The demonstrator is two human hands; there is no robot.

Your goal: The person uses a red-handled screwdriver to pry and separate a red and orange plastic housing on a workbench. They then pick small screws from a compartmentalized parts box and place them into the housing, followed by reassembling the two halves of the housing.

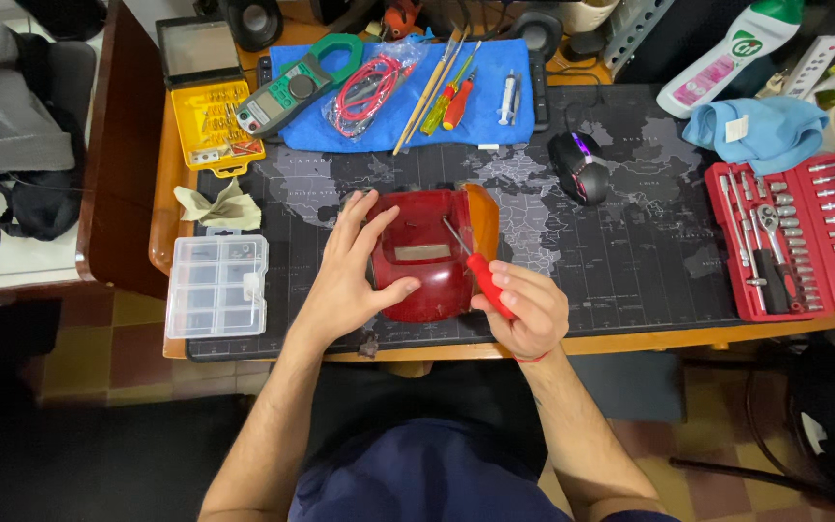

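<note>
Dark map-printed mat (630,261) covers the desk. At its centre lies a red lamp housing (427,256) with an amber end. Left hand (345,275) rests spread on the housing's 9 o'clock side, fingers flat, thumb against its lower edge. Right hand (524,309), at 4 o'clock, grips a red screwdriver (480,271), tip inside the housing. Clear organizer (216,285) sits at 9 o'clock, socket set (804,232) at 3 o'clock.

The glossy plastic lamp housing (427,256) was dark red with an orange side lens. The screwdriver handle (488,282) was red. The desk mat (630,251) was black, printed with a grey world map. The socket case (804,232) was red; the cloth (480,116) was blue.
</note>
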